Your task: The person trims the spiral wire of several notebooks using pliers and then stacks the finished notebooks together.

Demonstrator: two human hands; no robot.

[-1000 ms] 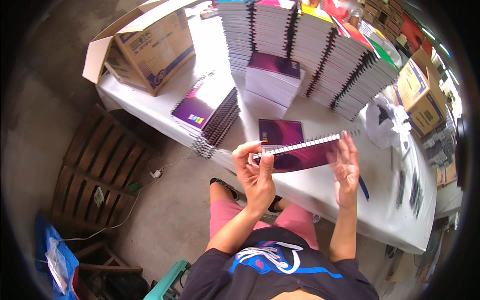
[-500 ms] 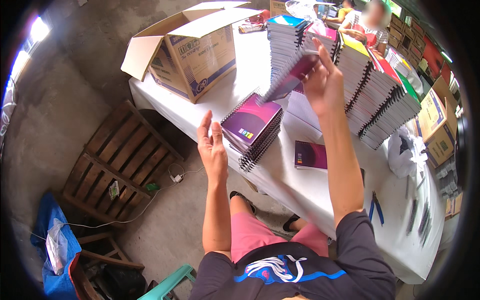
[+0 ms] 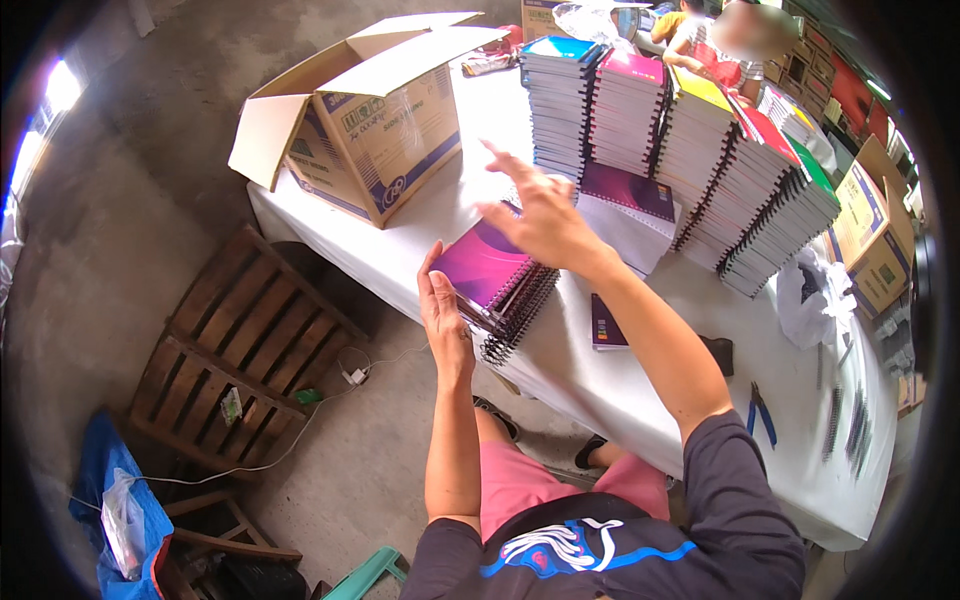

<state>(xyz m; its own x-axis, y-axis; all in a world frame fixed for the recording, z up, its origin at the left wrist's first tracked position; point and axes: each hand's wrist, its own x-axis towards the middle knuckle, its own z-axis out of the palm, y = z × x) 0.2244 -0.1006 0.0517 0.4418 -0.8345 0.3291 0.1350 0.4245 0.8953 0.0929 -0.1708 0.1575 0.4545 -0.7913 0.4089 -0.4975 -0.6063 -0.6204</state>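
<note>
A short stack of spiral notebooks with purple covers (image 3: 497,280) lies at the near edge of a table with a white cloth (image 3: 620,385). My left hand (image 3: 443,308) rests flat against the stack's left side, fingers up. My right hand (image 3: 538,212) hovers open just above the stack, fingers spread, holding nothing. Behind it stands another short pile with a purple top notebook (image 3: 628,190). A single purple notebook (image 3: 606,322) lies flat on the cloth to the right of my arm.
Tall stacks of spiral notebooks (image 3: 690,140) fill the back of the table. An open cardboard box (image 3: 385,125) stands at the left end. Blue-handled pliers (image 3: 760,412) and loose wire spirals (image 3: 848,425) lie right. A wooden pallet (image 3: 240,350) leans below; another person (image 3: 730,40) sits beyond.
My right hand put a notebook up on the far pile, then came back down empty over the near stack. My left hand moved against the near stack's side.
</note>
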